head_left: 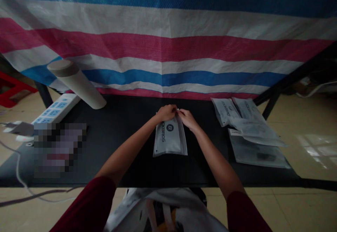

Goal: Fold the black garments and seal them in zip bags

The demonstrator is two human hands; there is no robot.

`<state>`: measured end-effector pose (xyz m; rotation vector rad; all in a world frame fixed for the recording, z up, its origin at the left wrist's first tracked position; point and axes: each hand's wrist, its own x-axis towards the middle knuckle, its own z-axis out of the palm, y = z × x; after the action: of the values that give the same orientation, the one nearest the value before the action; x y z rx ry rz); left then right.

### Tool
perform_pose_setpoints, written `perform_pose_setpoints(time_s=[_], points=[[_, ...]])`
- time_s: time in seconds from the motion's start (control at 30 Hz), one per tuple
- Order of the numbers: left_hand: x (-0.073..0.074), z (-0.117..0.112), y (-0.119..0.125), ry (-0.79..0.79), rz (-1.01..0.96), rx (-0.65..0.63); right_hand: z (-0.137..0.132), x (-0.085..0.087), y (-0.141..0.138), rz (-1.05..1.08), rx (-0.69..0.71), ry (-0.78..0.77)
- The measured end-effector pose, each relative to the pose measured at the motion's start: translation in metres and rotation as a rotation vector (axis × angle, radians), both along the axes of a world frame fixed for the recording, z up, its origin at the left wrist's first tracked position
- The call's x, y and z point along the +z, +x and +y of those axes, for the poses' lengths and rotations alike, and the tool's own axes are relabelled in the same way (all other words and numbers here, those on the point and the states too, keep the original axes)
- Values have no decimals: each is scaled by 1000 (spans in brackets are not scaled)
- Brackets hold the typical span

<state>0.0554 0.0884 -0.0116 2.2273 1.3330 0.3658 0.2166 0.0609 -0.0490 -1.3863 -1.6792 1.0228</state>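
Observation:
A frosted plastic pouch (171, 141) with dark lettering and a round logo lies on the black table in front of me. My left hand (167, 112) is closed at the pouch's far edge, its fingers bent over the top. Just right of it, my right hand (186, 117) pinches the far right corner of the same pouch. The fingertips of both hands nearly meet there. Part of the pouch's far end is hidden under my left hand.
More frosted pouches (256, 125) lie at the right of the black table (131, 168). At left are a pale bottle (81, 84), a white power strip (56, 110) with a plugged-in charger (19, 128), and a blurred-out item (59, 147). A striped sheet (163, 46) hangs behind.

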Motion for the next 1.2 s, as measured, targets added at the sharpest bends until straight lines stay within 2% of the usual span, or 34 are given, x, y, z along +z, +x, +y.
perform_pose_setpoints(time_s=[0.13, 0.3, 0.47, 0.57, 0.7, 0.8, 0.9, 1.0, 1.2], points=[[-3, 8, -6, -14, -68, -19, -24, 2, -2, 52, -5, -184], [1, 24, -9, -13, -121, 9, -75, 6, -3, 153, -7, -321], [8, 37, -16, -13, -147, 60, -127, 9, -7, 210, 74, -432], [18, 30, -19, 46, -95, 72, -139, 12, -2, 160, 170, -495], [29, -12, -21, 339, -20, 200, -122, 21, 11, 61, 347, -579], [24, -55, -26, 404, -38, 230, -95, 29, 16, 108, 236, -521], [8, -83, -33, 375, -55, 227, -67, 35, 13, 161, 146, -491], [-8, -84, -38, 339, -94, 219, -42, 36, 5, 196, 115, -449], [-25, -58, -38, 374, -196, 249, -10, 19, -8, 209, -13, -198]])
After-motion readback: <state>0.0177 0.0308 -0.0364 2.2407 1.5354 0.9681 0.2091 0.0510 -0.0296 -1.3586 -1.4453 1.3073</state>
